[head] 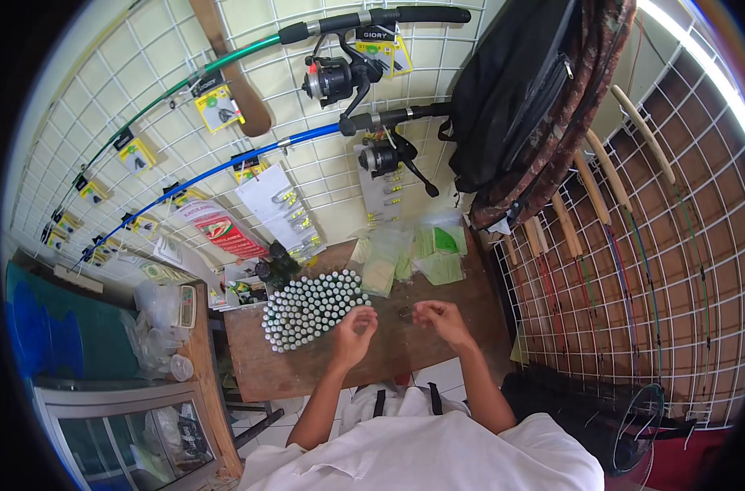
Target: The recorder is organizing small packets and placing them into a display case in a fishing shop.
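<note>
My left hand (355,336) is raised over the wooden table (403,350), at the right edge of a dense cluster of small bottles with pale caps (317,307). Its fingers are curled; whether anything thin is between them cannot be told. To the right, my right hand (441,321) has thumb and fingertips pinched, with a small dark thing (404,313) at or just beside the tips, too blurred to name. Beyond the hands lie clear plastic packets (378,276) and packets with light green contents (439,261). The two hands are apart.
Dark jars (277,264) and a box of small goods stand behind the bottles. Fishing rods with reels (332,80) hang on the white wire grid ahead. Black bags (514,92) hang at the right, above more rods with wooden handles (642,132). A glass-fronted cabinet (133,436) stands left.
</note>
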A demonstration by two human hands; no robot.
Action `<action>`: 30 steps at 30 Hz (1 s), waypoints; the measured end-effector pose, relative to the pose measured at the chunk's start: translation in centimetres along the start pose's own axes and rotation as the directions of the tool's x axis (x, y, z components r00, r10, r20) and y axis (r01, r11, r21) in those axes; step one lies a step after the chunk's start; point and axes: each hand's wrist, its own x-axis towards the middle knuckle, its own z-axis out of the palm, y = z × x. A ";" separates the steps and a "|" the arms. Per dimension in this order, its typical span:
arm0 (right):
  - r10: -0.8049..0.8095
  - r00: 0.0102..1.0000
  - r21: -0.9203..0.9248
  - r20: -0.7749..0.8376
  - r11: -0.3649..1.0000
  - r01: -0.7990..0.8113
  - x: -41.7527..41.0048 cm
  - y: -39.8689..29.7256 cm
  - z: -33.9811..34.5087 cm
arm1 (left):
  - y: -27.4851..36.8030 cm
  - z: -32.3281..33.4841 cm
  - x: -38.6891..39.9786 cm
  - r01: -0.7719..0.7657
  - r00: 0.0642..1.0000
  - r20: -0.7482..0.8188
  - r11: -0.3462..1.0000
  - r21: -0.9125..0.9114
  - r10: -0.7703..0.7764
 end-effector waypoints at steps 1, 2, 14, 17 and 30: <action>0.005 1.000 -0.002 -0.006 1.000 -0.005 1.0 0.5 0.2 | -1.1 0.1 1.3 0.006 1.000 0.017 1.000 -0.017 -0.005; 0.017 1.000 0.002 -0.001 1.000 -0.017 2.2 1.2 0.5 | -2.1 0.0 2.6 0.024 1.000 0.016 0.999 0.037 -0.025; 0.214 0.920 -0.193 -0.329 0.938 -0.287 18.0 11.4 3.6 | -11.2 3.2 14.7 0.180 0.951 0.149 0.878 0.444 -0.270; 0.120 0.902 -0.319 -0.415 0.909 -0.267 19.1 12.6 5.0 | -11.7 3.6 16.1 0.174 0.955 0.129 0.860 0.480 -0.266; 0.100 0.728 -0.304 -0.678 0.864 -0.402 19.5 10.1 9.1 | -11.4 3.3 17.5 0.281 0.896 0.158 0.806 0.521 -0.415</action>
